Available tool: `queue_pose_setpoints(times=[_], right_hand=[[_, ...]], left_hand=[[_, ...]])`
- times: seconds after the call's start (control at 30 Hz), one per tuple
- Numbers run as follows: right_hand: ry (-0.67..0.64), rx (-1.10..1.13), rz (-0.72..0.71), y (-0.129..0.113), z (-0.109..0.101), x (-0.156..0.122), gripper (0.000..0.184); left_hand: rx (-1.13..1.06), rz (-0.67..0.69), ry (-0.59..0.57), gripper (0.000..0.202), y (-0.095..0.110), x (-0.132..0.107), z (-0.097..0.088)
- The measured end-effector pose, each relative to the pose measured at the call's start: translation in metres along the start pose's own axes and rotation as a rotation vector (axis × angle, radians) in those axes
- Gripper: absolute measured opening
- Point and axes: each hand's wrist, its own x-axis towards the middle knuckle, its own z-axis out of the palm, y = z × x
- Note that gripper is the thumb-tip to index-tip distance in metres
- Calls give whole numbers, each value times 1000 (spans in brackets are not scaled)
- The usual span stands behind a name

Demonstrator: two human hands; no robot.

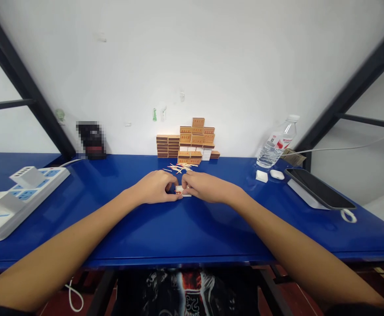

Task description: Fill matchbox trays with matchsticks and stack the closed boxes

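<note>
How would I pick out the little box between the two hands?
On the blue table, find the brown matchbox stack against the white wall. In front of it, past the loose matches, the left hand and right hand meet on one small matchbox. Unlike the stacked boxes, it lies alone between the fingertips.

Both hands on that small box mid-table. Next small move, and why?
Probably lift the right hand off the small box and pick from the loose matches just behind it, with the left hand steadying the box. Both hands meet on the box on the blue table, and the matches lie scattered close by, in front of the stacked matchboxes.
</note>
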Motion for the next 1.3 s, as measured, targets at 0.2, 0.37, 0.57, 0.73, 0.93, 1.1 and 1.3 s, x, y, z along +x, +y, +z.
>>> queue_pose_setpoints(times=[0.2,0.37,0.57,0.73,0.93,1.1,1.3], right_hand=[[-15,93,66,15,-11,-3,12],[-95,98,88,21,-9,-3,14],[-40,79,30,16,-2,1,15],[17,82,25,17,-1,4,14],[37,93,11,15,3,7,9],[32,66,-8,15,8,9,14],[97,94,-37,12,16,14,14]], left_hand=[[-31,20,22,34,-5,0,1],[-25,16,23,31,-6,0,1],[-7,4,10,30,-5,0,0],[-10,15,13,32,-4,0,-1],[3,10,6,32,-3,0,0],[16,-14,-9,32,-3,0,0],[33,6,11,37,-4,0,2]])
